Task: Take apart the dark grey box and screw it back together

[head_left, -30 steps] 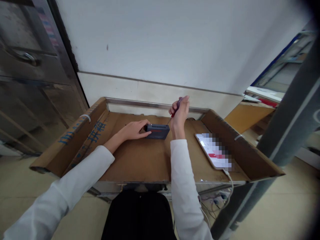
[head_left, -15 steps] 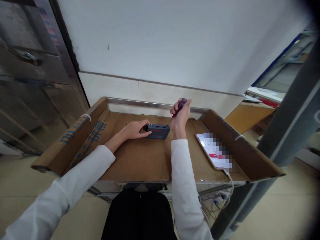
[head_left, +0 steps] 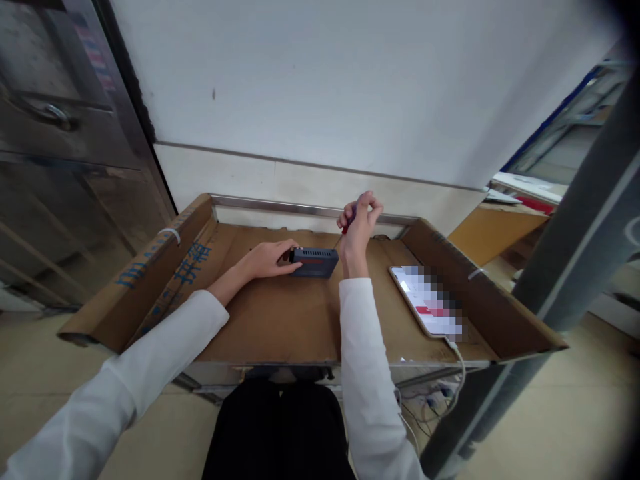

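My left hand (head_left: 271,259) grips the left end of a small dark box-shaped device (head_left: 315,265), thumb in front and fingers behind. A row of vent slots runs along the device's upper edge. My right hand (head_left: 359,223) is wrapped round the red and purple handle of a screwdriver (head_left: 346,227). Its thin shaft slants down and left to the far right corner of the device; whether the tip sits in a screw is too small to tell. Most of the handle is hidden by the fingers.
Brown cardboard (head_left: 280,320) lines the worktop, with raised sides left and right. A lit phone (head_left: 425,300) lies at the right, a white cable (head_left: 465,380) running from it over the front edge. A white wall stands behind; a metal post (head_left: 575,267) rises at right.
My right hand has turned around the screwdriver handle, and the fingers now cover more of it. The left hand and the device stay in place.
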`<state>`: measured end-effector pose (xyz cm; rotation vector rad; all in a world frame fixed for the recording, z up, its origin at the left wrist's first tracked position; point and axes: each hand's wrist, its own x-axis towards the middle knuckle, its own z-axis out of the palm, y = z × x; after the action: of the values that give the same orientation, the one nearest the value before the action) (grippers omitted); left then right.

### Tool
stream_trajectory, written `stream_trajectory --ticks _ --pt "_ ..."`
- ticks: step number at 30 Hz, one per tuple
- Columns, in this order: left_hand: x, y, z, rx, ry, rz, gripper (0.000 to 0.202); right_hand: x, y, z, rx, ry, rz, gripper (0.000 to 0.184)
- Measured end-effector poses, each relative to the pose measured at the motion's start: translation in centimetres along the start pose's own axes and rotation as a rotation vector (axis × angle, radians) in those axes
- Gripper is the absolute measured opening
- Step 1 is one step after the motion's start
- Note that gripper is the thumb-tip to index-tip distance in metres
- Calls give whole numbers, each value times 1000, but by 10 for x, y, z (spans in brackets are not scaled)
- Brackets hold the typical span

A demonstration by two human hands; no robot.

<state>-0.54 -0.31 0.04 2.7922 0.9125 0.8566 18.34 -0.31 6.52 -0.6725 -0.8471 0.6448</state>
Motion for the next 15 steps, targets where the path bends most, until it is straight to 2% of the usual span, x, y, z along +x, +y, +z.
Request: stream_trajectory --ticks 12,15 --pt "-1 -1 1 -1 1 9 33 3 -1 -2 7 2 -10 51" --pt "0 -1 1 7 5 10 33 2 -2 0 9 -3 -2 48"
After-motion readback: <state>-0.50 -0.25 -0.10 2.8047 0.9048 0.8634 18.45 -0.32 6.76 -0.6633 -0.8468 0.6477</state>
